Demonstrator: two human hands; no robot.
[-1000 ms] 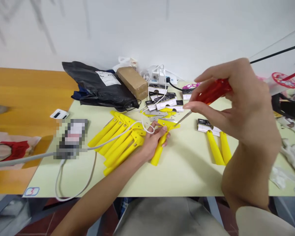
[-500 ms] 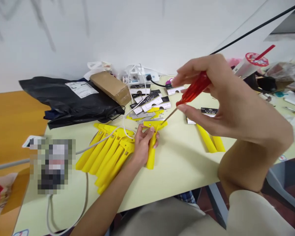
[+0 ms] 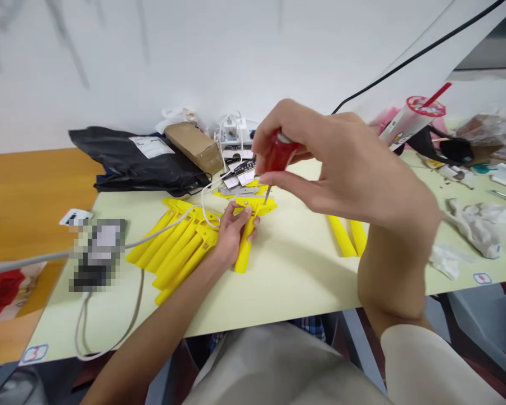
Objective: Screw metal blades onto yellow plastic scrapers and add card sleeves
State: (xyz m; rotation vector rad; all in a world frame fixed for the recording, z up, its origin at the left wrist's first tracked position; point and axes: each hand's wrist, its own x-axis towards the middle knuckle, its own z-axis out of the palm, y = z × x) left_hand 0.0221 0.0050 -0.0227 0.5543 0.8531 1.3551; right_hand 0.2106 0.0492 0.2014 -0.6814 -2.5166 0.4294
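Note:
My left hand is wrapped around the neck of a yellow T-shaped plastic scraper, pressing it near the table. A red-handled screwdriver is gripped between the thumb and fingers of my right hand. Its thin shaft slants down to the right side of the scraper's head, where the tip seems to touch; the exact contact is too small to make out. Left of my left hand lies a row of several similar yellow scrapers. Just behind the held one are loose grey blades and yellow pieces.
Two yellow handles lie right of centre. Black-and-white packages, a cardboard box and a black plastic bag crowd the back. A white cable crosses the scraper row. A lidded cup stands back right.
My right hand has shifted left, and the screwdriver now stands steeper over the scraper's head. The whole view has turned slightly. My left hand keeps its hold.

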